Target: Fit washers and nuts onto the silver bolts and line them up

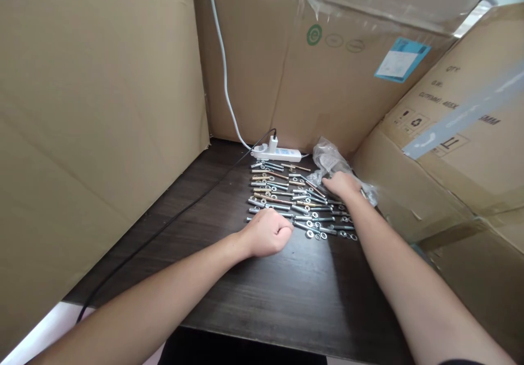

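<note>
My left hand (pixel 270 233) is closed in a fist over the front left edge of the laid-out bolts; anything inside the fist is hidden. Rows of bolts (pixel 272 208), silver and brass-coloured, lie on the dark table with several washers (pixel 310 234) among them. At the back right, my right hand (pixel 340 185) has its fingers closed on a clear plastic bag (pixel 327 156), though the fingertips are partly hidden. The bag is crumpled and spreads behind and to the right of that hand.
A white power strip (pixel 282 153) with a plug lies behind the bolts. From it a black cable (pixel 172 220) crosses the table's left side, and a white cord (pixel 224 70) rises. Large cardboard boxes (pixel 254 70) wall in the dark table (pixel 262 294) at left, back and right.
</note>
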Action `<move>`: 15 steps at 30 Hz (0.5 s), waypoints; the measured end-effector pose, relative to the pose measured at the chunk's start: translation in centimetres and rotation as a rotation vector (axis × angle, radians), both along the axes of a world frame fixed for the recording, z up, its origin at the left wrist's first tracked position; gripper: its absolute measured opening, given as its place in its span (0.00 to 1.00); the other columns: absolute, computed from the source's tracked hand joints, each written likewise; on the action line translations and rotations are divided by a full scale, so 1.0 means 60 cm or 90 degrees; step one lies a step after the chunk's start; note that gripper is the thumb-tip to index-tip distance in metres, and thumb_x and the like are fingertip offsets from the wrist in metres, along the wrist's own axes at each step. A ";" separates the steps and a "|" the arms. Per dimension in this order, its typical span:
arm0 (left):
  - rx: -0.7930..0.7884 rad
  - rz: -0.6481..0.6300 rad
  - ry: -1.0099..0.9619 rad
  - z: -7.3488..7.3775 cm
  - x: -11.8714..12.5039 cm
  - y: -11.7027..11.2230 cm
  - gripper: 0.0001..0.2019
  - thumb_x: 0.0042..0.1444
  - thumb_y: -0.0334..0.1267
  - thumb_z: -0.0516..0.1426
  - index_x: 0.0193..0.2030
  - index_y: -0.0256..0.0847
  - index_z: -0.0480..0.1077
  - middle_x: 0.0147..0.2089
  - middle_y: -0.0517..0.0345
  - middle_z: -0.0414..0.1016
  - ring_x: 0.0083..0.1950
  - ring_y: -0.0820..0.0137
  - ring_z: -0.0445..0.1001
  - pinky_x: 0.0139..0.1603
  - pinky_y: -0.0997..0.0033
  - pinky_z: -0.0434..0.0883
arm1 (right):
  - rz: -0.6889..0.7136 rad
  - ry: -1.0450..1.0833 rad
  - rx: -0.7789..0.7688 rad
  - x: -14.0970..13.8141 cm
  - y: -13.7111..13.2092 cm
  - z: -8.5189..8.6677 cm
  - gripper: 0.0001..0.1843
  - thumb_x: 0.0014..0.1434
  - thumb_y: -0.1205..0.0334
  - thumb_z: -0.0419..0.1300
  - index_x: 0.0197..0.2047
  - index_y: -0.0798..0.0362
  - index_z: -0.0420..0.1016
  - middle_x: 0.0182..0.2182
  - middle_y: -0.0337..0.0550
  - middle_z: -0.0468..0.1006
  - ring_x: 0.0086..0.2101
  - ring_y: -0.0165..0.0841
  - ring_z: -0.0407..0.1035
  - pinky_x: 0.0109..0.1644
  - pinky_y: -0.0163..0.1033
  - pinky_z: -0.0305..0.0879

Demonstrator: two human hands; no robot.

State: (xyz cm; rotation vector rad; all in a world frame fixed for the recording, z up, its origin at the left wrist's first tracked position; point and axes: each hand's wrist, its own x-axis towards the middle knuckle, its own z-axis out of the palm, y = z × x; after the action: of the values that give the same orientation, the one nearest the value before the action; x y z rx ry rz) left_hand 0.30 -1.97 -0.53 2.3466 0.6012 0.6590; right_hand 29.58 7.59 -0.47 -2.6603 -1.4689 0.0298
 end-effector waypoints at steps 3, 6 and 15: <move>0.004 0.003 0.006 0.004 -0.002 -0.002 0.12 0.45 0.29 0.45 0.16 0.38 0.44 0.18 0.64 0.40 0.20 0.77 0.43 0.23 0.72 0.47 | -0.025 0.016 -0.003 0.000 0.010 0.005 0.26 0.45 0.46 0.61 0.39 0.61 0.79 0.42 0.64 0.77 0.45 0.53 0.71 0.42 0.48 0.66; 0.007 0.012 0.011 0.006 -0.003 -0.001 0.12 0.45 0.29 0.46 0.16 0.38 0.44 0.18 0.64 0.40 0.20 0.76 0.43 0.23 0.72 0.46 | -0.026 0.054 0.011 0.008 0.004 0.020 0.24 0.43 0.47 0.62 0.33 0.61 0.79 0.36 0.63 0.78 0.41 0.51 0.72 0.38 0.45 0.66; -0.005 0.073 -0.013 0.006 -0.003 0.003 0.08 0.51 0.29 0.46 0.23 0.39 0.61 0.21 0.64 0.59 0.23 0.75 0.57 0.28 0.74 0.54 | 0.110 0.318 0.111 -0.011 -0.131 0.053 0.22 0.56 0.44 0.51 0.24 0.54 0.69 0.17 0.36 0.65 0.17 0.25 0.55 0.22 0.32 0.53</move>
State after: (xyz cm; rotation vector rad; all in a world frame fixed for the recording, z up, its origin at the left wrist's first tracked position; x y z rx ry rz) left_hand 0.14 -1.78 -0.14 2.3089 0.7317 0.7300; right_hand 28.89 -0.29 2.73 -2.1654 -1.4400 0.5136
